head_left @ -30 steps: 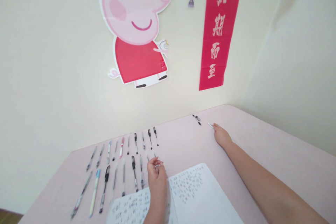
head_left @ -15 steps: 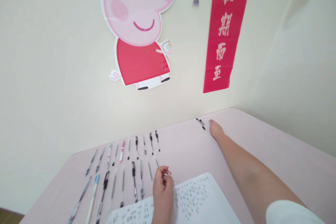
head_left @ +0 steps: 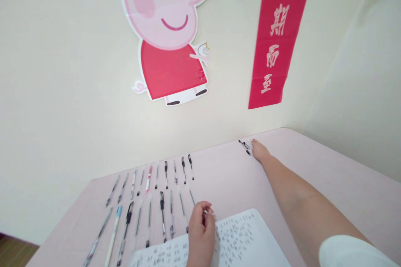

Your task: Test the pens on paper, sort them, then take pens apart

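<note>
Far off by the table's back edge, my right hand (head_left: 260, 150) is stretched out with its fingers closed at a thin white pen (head_left: 249, 141); only the pen's end shows. Several black-and-clear pens (head_left: 245, 146) lie just left of those fingers. My left hand (head_left: 202, 231) is held over the top edge of a notebook (head_left: 238, 238) with handwriting, its fingers curled in. A thin pen (head_left: 191, 196) runs behind the left fingertips, and I cannot tell whether they touch it. Two rows of pens lie left of this hand, among them a black-capped pen (head_left: 162, 212).
A pink cloth covers the table (head_left: 225, 183), which meets the wall at the back. In the rows are a pink pen (head_left: 148, 179) and a blue-capped pen (head_left: 114, 233). A cartoon pig cutout (head_left: 172, 69) and a red banner (head_left: 272, 66) hang on the wall.
The whole view has shifted slightly. The white pen at my right fingertips now points more upright, and less of it shows. My left hand stays curled over the notebook's top edge.
</note>
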{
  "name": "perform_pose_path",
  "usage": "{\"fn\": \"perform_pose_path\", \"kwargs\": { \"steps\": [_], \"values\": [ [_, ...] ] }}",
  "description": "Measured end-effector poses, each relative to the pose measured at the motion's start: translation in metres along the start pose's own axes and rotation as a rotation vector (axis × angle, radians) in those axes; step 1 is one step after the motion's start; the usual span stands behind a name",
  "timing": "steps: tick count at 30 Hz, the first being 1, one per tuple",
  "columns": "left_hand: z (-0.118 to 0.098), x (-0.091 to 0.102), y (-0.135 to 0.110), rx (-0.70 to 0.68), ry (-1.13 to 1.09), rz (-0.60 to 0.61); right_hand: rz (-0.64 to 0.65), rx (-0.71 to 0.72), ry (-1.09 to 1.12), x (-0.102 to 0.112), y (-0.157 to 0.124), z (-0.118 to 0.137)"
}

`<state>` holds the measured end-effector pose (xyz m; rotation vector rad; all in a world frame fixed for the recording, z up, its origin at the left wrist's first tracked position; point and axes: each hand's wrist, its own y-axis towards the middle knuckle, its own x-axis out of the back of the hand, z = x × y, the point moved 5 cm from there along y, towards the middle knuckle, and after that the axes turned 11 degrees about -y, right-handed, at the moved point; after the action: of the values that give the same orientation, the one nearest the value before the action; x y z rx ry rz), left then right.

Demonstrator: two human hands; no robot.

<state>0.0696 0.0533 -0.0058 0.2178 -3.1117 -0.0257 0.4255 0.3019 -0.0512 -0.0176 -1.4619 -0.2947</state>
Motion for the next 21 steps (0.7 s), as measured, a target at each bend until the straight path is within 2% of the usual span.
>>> {"fn": "perform_pose_path", "kwargs": {
  "steps": [9, 21],
  "values": [
    [-0.001, 0.001, 0.001, -0.007, -0.021, -0.013, 0.027, -0.039, 0.061, -0.003, 0.001, -0.003],
    [-0.005, 0.002, 0.000, -0.018, -0.033, -0.027, -0.045, -0.076, 0.263, 0.004, 0.001, -0.014]
  ]
}}
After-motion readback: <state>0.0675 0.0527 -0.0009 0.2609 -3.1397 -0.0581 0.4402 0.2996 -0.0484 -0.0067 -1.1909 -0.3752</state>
